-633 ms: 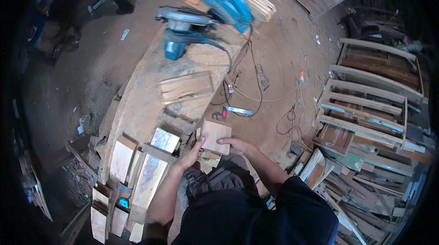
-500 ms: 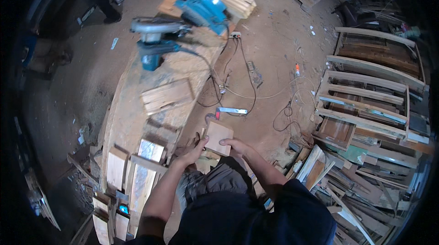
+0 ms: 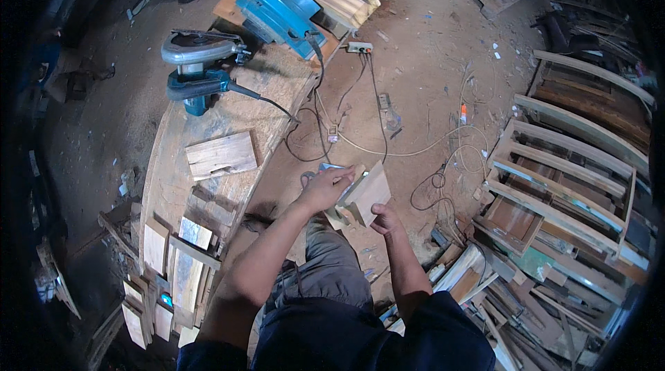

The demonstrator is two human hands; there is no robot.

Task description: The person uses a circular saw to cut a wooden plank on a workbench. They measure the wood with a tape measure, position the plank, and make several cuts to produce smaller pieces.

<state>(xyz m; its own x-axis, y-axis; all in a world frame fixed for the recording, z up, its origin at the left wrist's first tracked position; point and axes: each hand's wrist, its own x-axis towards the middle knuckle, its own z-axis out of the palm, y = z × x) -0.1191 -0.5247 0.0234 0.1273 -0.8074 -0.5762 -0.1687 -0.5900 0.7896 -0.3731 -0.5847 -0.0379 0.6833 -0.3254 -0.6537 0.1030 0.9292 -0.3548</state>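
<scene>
A small pale wooden board (image 3: 372, 192) is tilted in front of me, above my legs. My right hand (image 3: 386, 219) grips its lower right edge, with the thumb on the face. On the board's other side, my left hand (image 3: 327, 189) has its fingers bent and close together at the upper left edge. What those fingers hold, if anything, is hidden. Just beyond the left hand, part of a bluish-white strip (image 3: 330, 166) shows, mostly covered by the hand.
On the workbench (image 3: 166, 184) at my left lie a circular saw (image 3: 197, 73), a blue power planer (image 3: 280, 14), a board with a cracked edge (image 3: 222, 155) and several cut pieces. Cords run from a power strip (image 3: 360, 47) over the floor. Wooden frames (image 3: 561, 156) and scrap wood (image 3: 526, 315) are piled right.
The board has gone from lying nearly flat between both hands to tilted on edge, further right. My left hand has moved from its left side to its upper edge. The view has shifted.
</scene>
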